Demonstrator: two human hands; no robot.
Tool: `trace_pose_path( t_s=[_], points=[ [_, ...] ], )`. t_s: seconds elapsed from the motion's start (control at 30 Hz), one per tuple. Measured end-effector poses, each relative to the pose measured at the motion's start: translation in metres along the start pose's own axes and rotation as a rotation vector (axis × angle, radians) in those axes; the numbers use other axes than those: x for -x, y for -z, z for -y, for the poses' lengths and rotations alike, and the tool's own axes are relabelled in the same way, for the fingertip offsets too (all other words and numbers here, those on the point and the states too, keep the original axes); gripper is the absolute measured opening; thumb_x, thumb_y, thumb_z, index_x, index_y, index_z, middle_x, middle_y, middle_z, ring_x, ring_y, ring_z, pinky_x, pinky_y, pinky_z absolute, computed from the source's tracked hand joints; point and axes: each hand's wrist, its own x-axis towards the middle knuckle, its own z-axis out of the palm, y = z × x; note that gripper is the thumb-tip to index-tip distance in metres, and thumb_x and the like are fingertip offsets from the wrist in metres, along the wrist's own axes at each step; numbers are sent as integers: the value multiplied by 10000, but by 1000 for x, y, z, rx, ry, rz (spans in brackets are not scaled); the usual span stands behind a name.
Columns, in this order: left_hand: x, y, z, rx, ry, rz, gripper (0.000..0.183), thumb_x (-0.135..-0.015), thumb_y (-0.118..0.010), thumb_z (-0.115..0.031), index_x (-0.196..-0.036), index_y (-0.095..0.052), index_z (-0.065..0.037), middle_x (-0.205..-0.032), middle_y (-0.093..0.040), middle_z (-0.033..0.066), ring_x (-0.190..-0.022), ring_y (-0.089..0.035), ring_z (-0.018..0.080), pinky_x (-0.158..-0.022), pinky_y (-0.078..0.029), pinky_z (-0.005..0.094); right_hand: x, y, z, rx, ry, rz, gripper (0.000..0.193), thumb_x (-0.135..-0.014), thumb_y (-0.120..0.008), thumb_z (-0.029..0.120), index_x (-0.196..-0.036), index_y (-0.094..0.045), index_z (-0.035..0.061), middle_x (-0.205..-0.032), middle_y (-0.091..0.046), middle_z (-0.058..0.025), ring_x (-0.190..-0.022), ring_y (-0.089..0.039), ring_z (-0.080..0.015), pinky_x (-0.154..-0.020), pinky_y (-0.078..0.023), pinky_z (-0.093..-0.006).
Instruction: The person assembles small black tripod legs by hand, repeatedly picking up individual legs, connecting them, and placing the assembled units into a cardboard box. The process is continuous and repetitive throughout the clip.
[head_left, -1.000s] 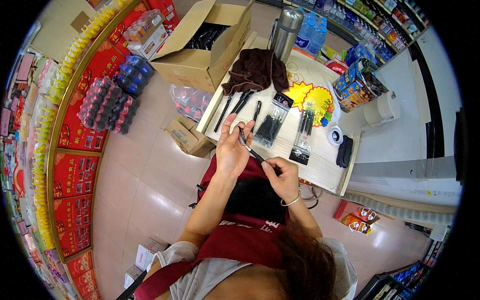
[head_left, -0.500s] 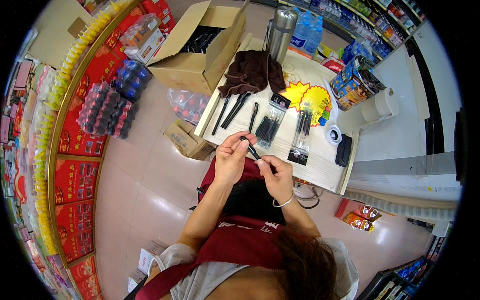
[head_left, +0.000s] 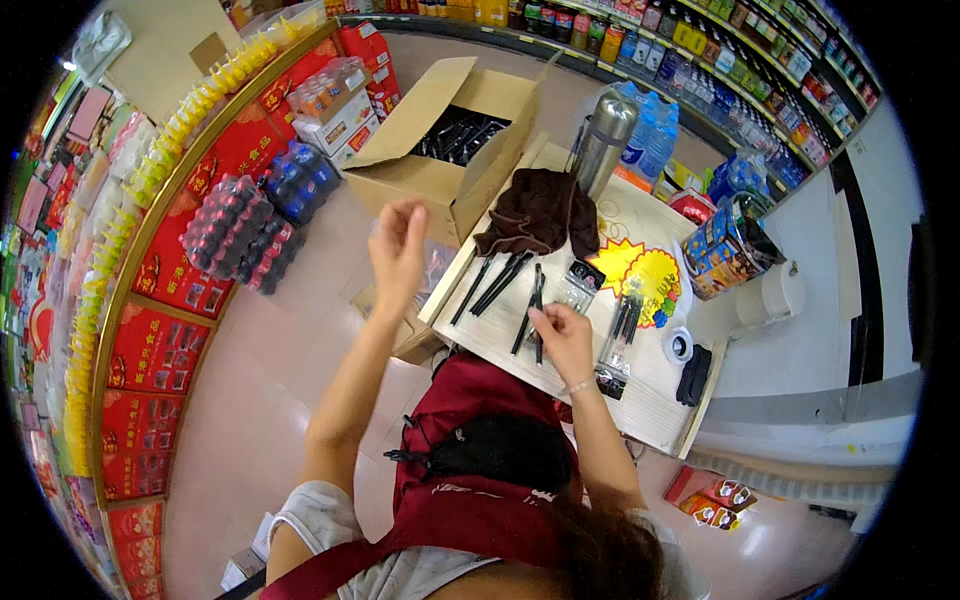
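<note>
At the bench's (head_left: 640, 400) near edge, your right hand (head_left: 562, 335) is pinching a black pen (head_left: 537, 335); your left hand (head_left: 398, 245) is hanging open, empty, needing the next pen.

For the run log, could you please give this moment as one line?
left hand: raised, empty, fingers open | right hand: on black pens on table | cardboard box behind

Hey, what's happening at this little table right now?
A person stands at a white table in a shop aisle. The right hand rests on thin black pens laid out there; the left hand is raised, apparently empty, toward an open cardboard box holding more black items.
</note>
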Motion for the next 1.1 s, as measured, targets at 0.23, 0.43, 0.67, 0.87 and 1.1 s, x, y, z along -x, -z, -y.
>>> trace_pose_path(
  t_s=[0.23, 0.43, 0.67, 0.87, 1.1],
  points=[
    [-95, -3, 70, -396, -86, 265, 217, -847, -560, -70, -1046, -581, 12, -971, -640, 153, -904, -624, 250, -803, -474, 317, -49, -27, 13, 478, 127, 76, 362, -785, -669, 312, -795, -600, -43, -591, -603, -161, -516, -610, -262, -473, -447, -358],
    [-144, -25, 103, -1034, -106, 542, 267, -802, -566, -191, -984, -601, 1, -943, -614, 246, -918, -591, 395, -793, -479, 411, -42, 53, 11, 312, 98, -334, 146, -772, -634, 143, -846, -645, 18, -686, -629, -146, -589, -617, -263, -567, -487, -345],
    [-182, -54, 154, -1472, 76, 400, 237, -836, -486, -191, -916, -612, -7, -958, -627, 212, -906, -621, 371, -777, -508, 439, -67, 150, -12, 837, -27, -332, 162, -733, -659, 185, -711, -648, 25, -745, -624, -162, -678, -608, -317, -638, -487, -399],
    [-183, -70, 139, -1448, 229, 484, 285, -866, -451, -208, -1012, -626, -37, -1073, -613, 191, -975, -612, 347, -806, -506, 440, -78, 152, -13, 959, -322, -110, 272, -699, -681, 313, -723, -689, 42, -748, -642, -189, -727, -626, -345, -666, -504, -395],
    [-167, -72, 121, -1335, 386, 143, 318, -821, -564, -281, -1025, -641, -49, -1055, -626, 173, -936, -626, 331, -810, -505, 430, -79, 163, -21, 610, -85, -179, 236, -698, -707, 254, -737, -678, 23, -615, -618, -130, -556, -613, -202, -523, -445, -298]
  ],
)
